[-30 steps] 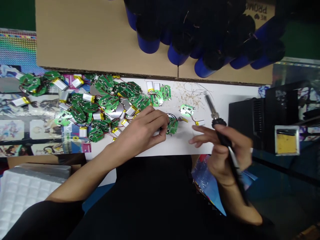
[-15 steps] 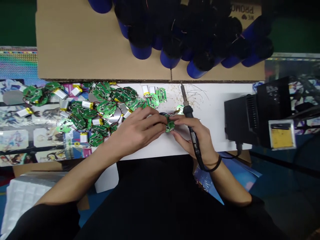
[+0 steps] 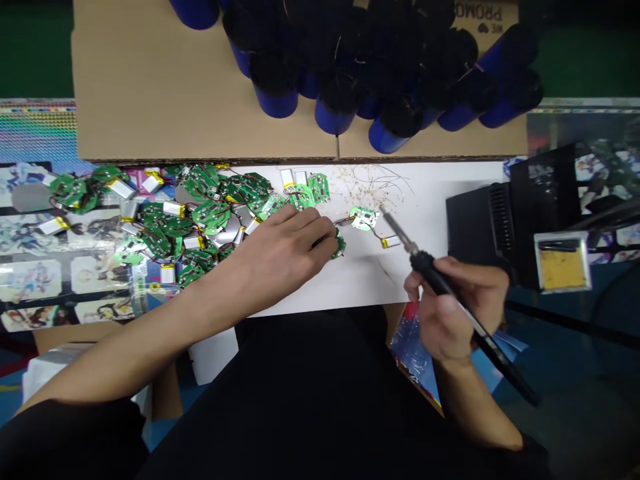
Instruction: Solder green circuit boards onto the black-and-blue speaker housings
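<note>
My right hand (image 3: pixel 457 310) is closed round the handle of a soldering iron (image 3: pixel 445 287), its tip pointing up and left over the white work surface (image 3: pixel 420 193). Near the middle of that surface, my left hand (image 3: pixel 300 247) has its fingers curled on a small green circuit board (image 3: pixel 340 245), mostly hidden under them. Just right of those fingers lies another green circuit board (image 3: pixel 364 218), wired to a small silver battery with yellow tape (image 3: pixel 391 241).
Green boards with wired batteries (image 3: pixel 205 213) are piled at the left. Blue cylinders with black tops (image 3: pixel 335 107) stand on a cardboard box (image 3: pixel 165 87) at the back. At the right are a black soldering station (image 3: pixel 475 230) and a tray with a yellow sponge (image 3: pixel 561 265). Solder crumbs (image 3: pixel 375 197) lie behind the boards.
My right hand has let go of the small board and moved right and toward me, the soldering iron now gripped and tilted the other way. My left hand stays at the small board.
</note>
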The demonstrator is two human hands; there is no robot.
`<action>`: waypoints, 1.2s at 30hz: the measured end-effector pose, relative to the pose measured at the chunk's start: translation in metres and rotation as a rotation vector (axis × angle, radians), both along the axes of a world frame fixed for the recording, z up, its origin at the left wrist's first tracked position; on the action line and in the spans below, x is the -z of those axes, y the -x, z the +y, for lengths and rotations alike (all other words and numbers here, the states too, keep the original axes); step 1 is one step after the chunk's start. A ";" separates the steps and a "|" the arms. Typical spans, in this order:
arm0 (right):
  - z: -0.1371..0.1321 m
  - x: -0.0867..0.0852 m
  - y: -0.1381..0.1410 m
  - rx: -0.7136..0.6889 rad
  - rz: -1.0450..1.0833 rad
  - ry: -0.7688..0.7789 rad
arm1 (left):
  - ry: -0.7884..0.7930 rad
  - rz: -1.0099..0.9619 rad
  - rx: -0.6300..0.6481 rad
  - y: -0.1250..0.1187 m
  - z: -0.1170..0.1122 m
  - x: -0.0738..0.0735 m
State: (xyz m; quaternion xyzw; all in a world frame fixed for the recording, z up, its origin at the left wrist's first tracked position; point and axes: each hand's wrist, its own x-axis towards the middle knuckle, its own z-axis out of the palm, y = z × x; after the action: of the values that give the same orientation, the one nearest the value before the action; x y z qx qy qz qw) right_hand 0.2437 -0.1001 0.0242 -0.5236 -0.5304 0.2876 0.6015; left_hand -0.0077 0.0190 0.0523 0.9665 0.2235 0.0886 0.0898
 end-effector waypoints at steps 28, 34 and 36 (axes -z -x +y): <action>-0.019 0.011 0.001 -0.115 -0.575 -0.163 | -0.012 0.128 0.019 -0.014 0.005 -0.018; -0.016 0.003 0.003 -0.113 -0.643 -0.159 | -0.002 0.136 0.019 -0.014 0.006 -0.019; -0.015 0.002 0.003 -0.121 -0.656 -0.170 | 0.002 0.126 0.016 -0.014 0.006 -0.019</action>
State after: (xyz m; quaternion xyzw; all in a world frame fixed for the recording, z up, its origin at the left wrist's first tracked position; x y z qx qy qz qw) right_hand 0.2412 -0.1151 0.0223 -0.5041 -0.7477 0.0937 0.4221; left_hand 0.0065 0.0247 0.0713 0.9718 0.2210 0.0267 0.0771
